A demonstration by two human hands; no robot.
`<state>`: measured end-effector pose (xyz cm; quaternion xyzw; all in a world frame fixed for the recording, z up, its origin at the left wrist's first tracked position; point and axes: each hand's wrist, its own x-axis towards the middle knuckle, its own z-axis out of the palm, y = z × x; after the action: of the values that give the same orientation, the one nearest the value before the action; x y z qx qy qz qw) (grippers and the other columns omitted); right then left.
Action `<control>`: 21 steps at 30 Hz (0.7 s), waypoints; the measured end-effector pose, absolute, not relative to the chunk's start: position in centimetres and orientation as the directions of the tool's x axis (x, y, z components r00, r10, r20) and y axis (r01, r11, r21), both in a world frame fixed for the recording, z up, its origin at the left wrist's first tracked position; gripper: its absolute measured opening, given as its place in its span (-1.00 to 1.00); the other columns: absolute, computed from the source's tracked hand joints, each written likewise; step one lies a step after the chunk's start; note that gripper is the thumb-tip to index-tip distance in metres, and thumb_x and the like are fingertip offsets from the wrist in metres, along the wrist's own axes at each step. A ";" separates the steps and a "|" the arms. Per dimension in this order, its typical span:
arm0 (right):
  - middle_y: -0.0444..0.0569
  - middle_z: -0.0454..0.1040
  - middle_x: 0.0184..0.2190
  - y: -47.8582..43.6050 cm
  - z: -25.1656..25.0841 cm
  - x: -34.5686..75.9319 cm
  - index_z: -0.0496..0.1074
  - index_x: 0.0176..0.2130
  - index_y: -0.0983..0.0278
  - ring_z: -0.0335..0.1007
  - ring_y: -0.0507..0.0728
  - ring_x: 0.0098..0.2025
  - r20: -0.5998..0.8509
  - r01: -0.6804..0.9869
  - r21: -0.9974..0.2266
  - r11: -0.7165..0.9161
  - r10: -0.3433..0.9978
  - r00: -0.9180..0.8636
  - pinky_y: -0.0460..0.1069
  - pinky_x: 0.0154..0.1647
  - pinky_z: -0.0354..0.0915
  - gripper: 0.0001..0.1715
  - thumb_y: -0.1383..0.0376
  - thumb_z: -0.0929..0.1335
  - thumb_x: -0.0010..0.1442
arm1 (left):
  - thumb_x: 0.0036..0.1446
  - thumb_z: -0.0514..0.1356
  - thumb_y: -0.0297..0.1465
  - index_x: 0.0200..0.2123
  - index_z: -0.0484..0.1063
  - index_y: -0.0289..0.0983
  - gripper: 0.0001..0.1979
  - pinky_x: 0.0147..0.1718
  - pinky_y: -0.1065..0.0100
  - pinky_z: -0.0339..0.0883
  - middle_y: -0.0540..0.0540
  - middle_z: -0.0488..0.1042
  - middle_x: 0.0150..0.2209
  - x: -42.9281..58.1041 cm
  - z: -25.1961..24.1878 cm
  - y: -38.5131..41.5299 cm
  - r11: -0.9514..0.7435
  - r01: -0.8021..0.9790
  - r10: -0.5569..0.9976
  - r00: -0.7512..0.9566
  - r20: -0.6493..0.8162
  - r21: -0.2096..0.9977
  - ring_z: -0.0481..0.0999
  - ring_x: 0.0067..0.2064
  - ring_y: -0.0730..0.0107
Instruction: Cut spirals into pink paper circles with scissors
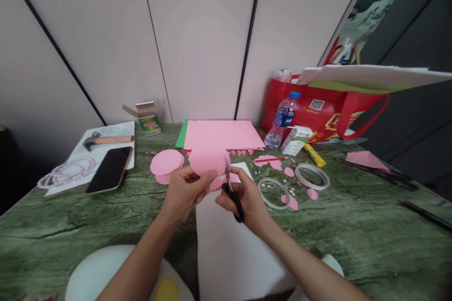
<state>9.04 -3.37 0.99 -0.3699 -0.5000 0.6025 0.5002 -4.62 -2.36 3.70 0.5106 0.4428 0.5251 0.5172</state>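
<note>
My left hand (185, 192) pinches a round pink paper disc (206, 162), holding it up above the table. My right hand (247, 197) grips black-handled scissors (233, 195), whose blades point up into the disc's right edge. Beneath both hands lies a white sheet (226, 244). More pink paper circles (165, 163) lie on the table just left of the held disc.
A pink paper stack (222, 134) over green paper lies behind. Two tape rings (312, 176), pink scraps, a glue stick (315, 155), a water bottle (282, 120) and a red bag (328, 113) stand right. Left: phone (110, 169), hammer (108, 140), pearl beads (67, 171), small box (148, 117).
</note>
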 end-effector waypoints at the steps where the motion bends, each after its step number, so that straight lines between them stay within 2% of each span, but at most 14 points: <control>1: -0.35 0.22 -0.71 -3.3 0.9 9.0 0.12 -0.19 0.24 0.03 -0.11 -0.69 0.056 -0.227 -0.974 0.005 0.974 -0.220 -0.18 -0.66 -0.01 -0.35 0.33 0.48 -0.25 | -0.12 0.25 -0.37 -0.68 0.28 -0.35 -0.75 -0.81 0.58 -0.16 0.12 0.20 -0.78 -4.6 3.7 -2.4 -0.074 -0.097 0.995 0.056 0.080 0.993 0.06 -0.78 0.73; 7: -0.35 0.24 -0.72 -3.4 0.4 8.9 0.13 -0.17 0.24 0.07 -0.09 -0.67 0.064 -0.196 -0.980 0.020 0.973 -0.220 -0.18 -0.66 0.04 -0.35 0.31 0.47 -0.24 | -0.04 0.19 -0.33 -0.61 0.31 -0.33 -0.78 -0.84 0.58 -0.11 0.10 0.29 -0.73 -4.4 4.1 -2.4 -0.061 -0.134 0.995 0.076 0.072 0.989 0.11 -0.80 0.70; 12: -0.37 0.20 -0.71 -3.6 0.4 8.6 0.12 -0.15 0.24 0.04 -0.10 -0.67 0.067 -0.143 -0.989 0.030 0.963 -0.260 -0.17 -0.64 0.02 -0.37 0.31 0.45 -0.20 | -0.09 0.23 -0.34 -0.74 0.27 -0.36 -0.68 -0.84 0.57 -0.15 0.09 0.20 -0.80 -4.3 3.9 -2.4 -0.029 -0.072 0.999 0.037 0.032 0.997 0.07 -0.80 0.71; 21: -0.25 0.26 -0.57 -3.4 0.3 8.8 0.12 -0.17 0.24 0.18 -0.03 -0.52 0.180 -0.185 -0.973 0.141 0.961 -0.211 -0.11 -0.49 0.09 -0.36 0.33 0.47 -0.22 | -0.13 0.24 -0.35 -0.76 0.25 -0.35 -0.69 -0.82 0.57 -0.15 0.10 0.19 -0.80 -4.0 3.9 -2.6 -0.005 -0.005 0.999 0.054 0.006 1.000 0.08 -0.79 0.69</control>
<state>8.79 -3.35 0.30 -0.3535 -0.5489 0.5517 0.5190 -3.95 -2.62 3.92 0.5135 0.4837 0.4889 0.5131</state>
